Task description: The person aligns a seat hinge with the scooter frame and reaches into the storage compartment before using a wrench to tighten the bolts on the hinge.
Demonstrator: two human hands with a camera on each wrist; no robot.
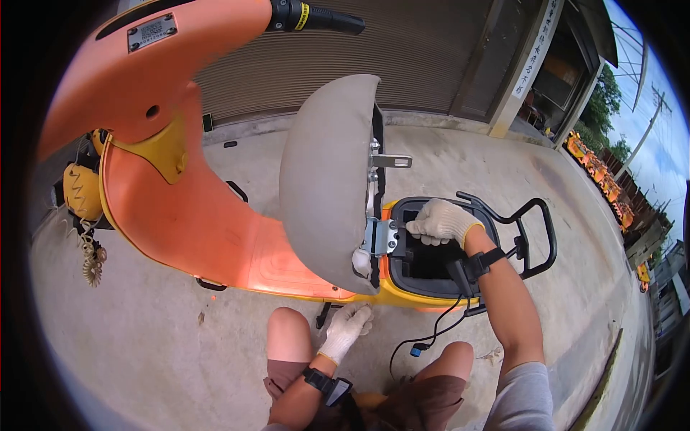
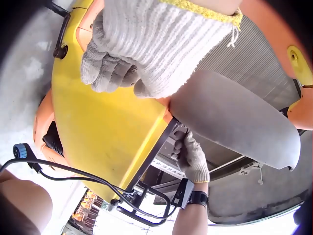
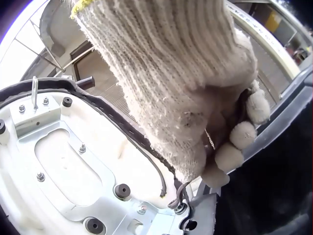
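The scooter's grey seat [image 1: 327, 179] stands tipped up on a metal hinge [image 1: 381, 237] at the edge of the dark storage box [image 1: 424, 264]. My gloved right hand [image 1: 442, 221] is over the box beside this hinge, fingers curled. In the right wrist view, a thin bent rod [image 3: 177, 197] runs from the tip of the right glove [image 3: 171, 93] to a hinge bolt; the fingers partly hide it. Low beside the yellow side panel [image 2: 105, 127], my gloved left hand [image 1: 346, 330] hangs with loosely curled fingers [image 2: 105, 73] and nothing visible in them.
A black rear rack [image 1: 550, 237] extends behind the box. A black cable with a blue-ended plug [image 1: 417, 350] hangs near my knee. The orange front body [image 1: 172, 215] and handlebar grip [image 1: 323, 18] are at the left. A shutter [image 1: 345, 57] stands beyond the scooter.
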